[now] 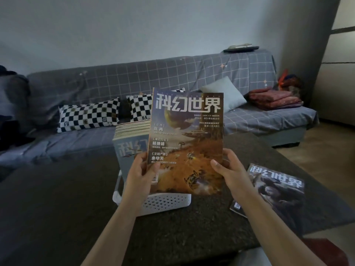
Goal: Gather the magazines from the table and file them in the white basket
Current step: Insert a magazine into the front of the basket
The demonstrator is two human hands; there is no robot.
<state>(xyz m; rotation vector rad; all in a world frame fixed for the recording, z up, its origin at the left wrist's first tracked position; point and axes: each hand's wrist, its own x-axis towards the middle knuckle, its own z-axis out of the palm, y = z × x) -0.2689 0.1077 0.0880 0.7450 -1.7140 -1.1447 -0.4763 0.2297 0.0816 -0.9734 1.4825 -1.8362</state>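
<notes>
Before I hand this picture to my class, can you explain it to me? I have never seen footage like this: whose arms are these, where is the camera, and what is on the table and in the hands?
There is no machine here. A person wears a wide-angle camera on the head, so you look forward and down along their own arms. This is the only view.

The left hand and the right hand grip the lower edges of an upright magazine with an orange landscape cover. Just behind it, on the dark table, stands the white basket, perforated, with magazines already filed upright in it. One more magazine with a dark cover lies flat on the table to the right, seemingly atop another. Behind is a grey checked sofa with cushions.
</notes>
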